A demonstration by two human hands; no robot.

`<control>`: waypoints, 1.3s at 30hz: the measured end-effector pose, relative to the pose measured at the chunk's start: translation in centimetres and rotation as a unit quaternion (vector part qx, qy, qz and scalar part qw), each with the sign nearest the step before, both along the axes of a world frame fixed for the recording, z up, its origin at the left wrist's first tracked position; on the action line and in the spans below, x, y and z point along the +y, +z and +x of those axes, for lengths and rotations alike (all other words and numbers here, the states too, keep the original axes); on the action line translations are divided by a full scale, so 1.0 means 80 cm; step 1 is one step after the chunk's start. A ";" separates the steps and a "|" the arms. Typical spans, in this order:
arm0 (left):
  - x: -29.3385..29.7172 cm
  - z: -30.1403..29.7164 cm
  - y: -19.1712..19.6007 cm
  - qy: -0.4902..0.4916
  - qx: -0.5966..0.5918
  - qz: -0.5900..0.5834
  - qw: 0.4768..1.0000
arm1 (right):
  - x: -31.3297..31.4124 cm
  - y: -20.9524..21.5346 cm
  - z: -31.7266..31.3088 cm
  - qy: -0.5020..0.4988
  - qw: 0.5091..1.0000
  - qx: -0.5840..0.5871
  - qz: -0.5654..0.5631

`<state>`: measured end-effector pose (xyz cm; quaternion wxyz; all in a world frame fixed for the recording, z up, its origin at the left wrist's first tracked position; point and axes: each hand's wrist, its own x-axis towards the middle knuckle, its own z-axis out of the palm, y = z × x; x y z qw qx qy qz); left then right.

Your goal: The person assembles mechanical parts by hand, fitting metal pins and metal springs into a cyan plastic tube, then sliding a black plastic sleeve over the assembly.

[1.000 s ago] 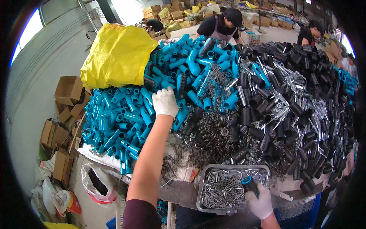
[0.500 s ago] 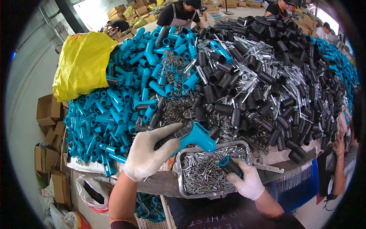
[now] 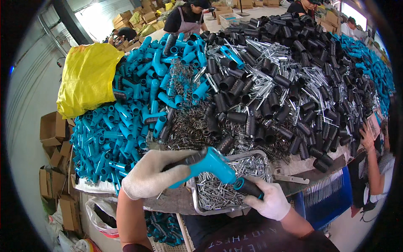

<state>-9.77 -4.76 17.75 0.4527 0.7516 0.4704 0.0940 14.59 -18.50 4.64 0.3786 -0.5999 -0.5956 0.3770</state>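
My left hand (image 3: 152, 175), in a white knit glove, is closed around a teal plastic handle with a black grip (image 3: 210, 166). The handle's open tubular end points down and right, above a metal tray (image 3: 194, 195) of small metal pins (image 3: 213, 190). In my gloved right hand (image 3: 270, 202) is a short black sleeve with a teal ring at its end (image 3: 247, 188). That ringed end sits right by the handle's open end; whether they touch I cannot tell.
Teal handles (image 3: 111, 138) heap up at left, under a yellow sack (image 3: 88, 77). Springs (image 3: 191, 126), black sleeves (image 3: 237, 117) and metal rods (image 3: 266, 88) pile ahead. A flat metal tool (image 3: 292, 179) lies right of the tray. Another person's hand (image 3: 368, 137) is at far right.
The teal handle's open end has come down toward the black sleeve, and the gap between them has closed almost fully. Both hands keep their hold.
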 end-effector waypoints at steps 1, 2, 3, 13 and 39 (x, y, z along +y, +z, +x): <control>-0.001 -0.004 0.001 -0.035 0.033 -0.032 0.998 | 0.001 0.000 -0.002 0.022 1.000 0.011 -0.009; 0.001 -0.008 -0.007 -0.093 0.077 0.012 0.993 | 0.002 -0.001 -0.004 0.043 0.999 0.022 -0.019; -0.002 -0.007 -0.009 -0.088 0.080 0.011 0.993 | 0.004 -0.006 -0.007 0.048 0.998 0.024 -0.019; -0.021 0.042 -0.081 -0.024 0.145 0.309 0.940 | 0.003 -0.008 -0.015 0.060 0.996 -0.030 -0.062; -0.010 0.061 -0.095 0.028 -0.499 0.145 0.854 | 0.004 -0.046 0.018 0.150 0.819 0.445 -0.329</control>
